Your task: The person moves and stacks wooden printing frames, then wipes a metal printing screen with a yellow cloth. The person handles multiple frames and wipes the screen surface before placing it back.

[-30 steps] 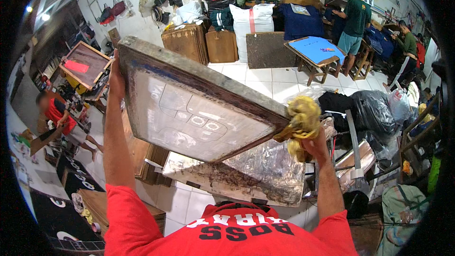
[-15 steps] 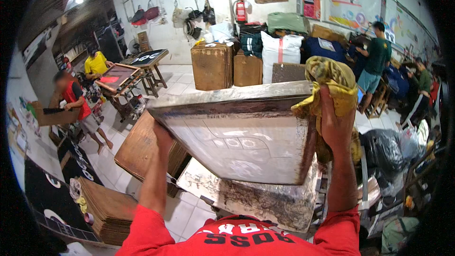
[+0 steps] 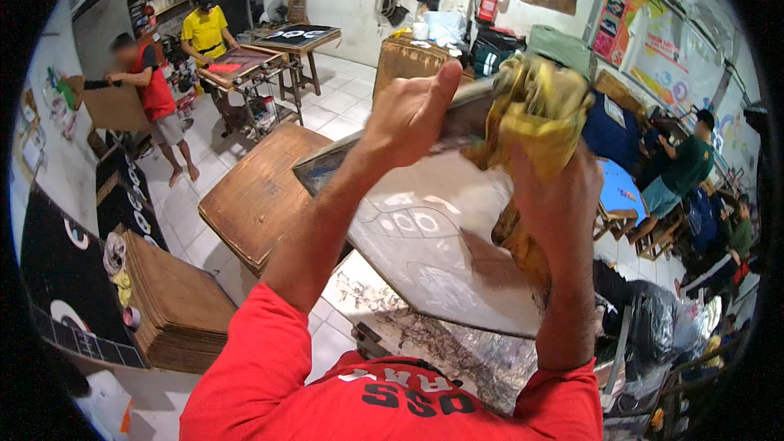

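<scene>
A screen-printing frame (image 3: 433,257) with pale mesh and faint stencil outlines is held tilted in front of my chest. My left hand (image 3: 408,118) is at its upper edge, thumb pointing up and the other fingers mostly hidden; it appears to grip the frame. My right hand (image 3: 551,188) is closed on a stained yellow cloth (image 3: 543,126), bunched at the frame's upper right, with part hanging down over the mesh. The cloth is blurred by motion. Beneath the frame lies a stained, whitish work board (image 3: 482,363).
Stacks of brown boards stand at the left (image 3: 269,188) and lower left (image 3: 175,302). Black plastic bags (image 3: 653,322) crowd the right. One person in red (image 3: 147,86) holds a box; another in yellow (image 3: 208,33) works at a printing table (image 3: 245,65). Others sit or stand at the right.
My left hand has moved from the frame's left side up to its upper edge. The frame has tilted, its right side lower. The cloth has shifted slightly left, and the view has turned left.
</scene>
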{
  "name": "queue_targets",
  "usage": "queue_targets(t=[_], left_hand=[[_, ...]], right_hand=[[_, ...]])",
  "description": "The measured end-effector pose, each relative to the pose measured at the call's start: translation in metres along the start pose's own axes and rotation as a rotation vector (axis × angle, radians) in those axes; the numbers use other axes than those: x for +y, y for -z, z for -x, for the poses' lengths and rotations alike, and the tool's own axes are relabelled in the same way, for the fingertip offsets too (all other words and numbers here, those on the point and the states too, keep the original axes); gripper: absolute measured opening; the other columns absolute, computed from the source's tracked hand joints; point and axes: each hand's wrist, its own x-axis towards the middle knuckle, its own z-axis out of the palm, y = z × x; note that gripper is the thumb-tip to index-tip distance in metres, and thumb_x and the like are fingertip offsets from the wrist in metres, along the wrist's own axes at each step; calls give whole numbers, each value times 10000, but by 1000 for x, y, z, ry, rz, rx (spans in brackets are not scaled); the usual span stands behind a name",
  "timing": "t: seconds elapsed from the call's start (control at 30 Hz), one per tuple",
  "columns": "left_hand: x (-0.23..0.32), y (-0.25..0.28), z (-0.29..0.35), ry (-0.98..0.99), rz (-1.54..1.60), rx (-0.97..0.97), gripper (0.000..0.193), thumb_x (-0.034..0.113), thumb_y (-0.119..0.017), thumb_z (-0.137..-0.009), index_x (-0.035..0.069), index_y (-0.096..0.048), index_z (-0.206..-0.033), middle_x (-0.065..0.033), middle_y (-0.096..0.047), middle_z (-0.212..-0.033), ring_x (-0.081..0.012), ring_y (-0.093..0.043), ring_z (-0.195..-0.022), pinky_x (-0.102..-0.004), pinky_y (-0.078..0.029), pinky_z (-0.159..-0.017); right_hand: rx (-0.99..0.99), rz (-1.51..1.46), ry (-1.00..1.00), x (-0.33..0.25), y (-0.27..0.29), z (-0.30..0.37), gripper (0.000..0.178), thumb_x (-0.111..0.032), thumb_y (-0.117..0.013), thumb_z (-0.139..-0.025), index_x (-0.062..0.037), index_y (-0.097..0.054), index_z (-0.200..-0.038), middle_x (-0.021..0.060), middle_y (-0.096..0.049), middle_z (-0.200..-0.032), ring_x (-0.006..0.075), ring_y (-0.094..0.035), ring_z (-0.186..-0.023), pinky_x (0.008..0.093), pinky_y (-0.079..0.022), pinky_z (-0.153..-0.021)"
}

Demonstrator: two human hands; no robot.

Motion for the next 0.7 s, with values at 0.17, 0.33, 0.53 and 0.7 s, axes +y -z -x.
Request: queue_targets(t=[0.17,0.33,0.53,0.7], left_hand=[[-76,42,-8,110,493,130,739,603,-239,-920,9,-674,-854,-13,-576,-658,-100,-474,-589,-249,-402,-571],[-67,37,-5,149,648,432,689,537,-295,-942,-50,-652,-882,-51,-603,-729,-93,-494,-630,-250,-420,-608],[-17,-20,-28,152,405,60,675,550,-269,-940,36,-674,-774,-55,-580,-626,-106,-480,-577,-281,-399,-556],[-52,-1,-45,41,410,166,581,453,-302,-970,-19,-639,-949,-28,-614,-819,-105,-532,-737,-265,-440,-718]], right_hand=[[-343,13,-225,27,0,97,347,-238,-711,-699,-75,-582,-977,139,-592,-878,334,-606,-734,427,-485,-595],[-392,7,-140,29,16,112,388,-309,-697,-710,-124,-599,-1037,125,-601,-896,312,-611,-725,402,-496,-582],[-83,-7,47,29,-10,5,337,-324,-667,-747,-112,-609,-1003,135,-592,-946,308,-620,-719,403,-506,-589],[-226,-9,-190,64,-19,66,440,-294,-711,-713,-92,-575,-1080,131,-607,-943,313,-625,-706,397,-513,-624]])
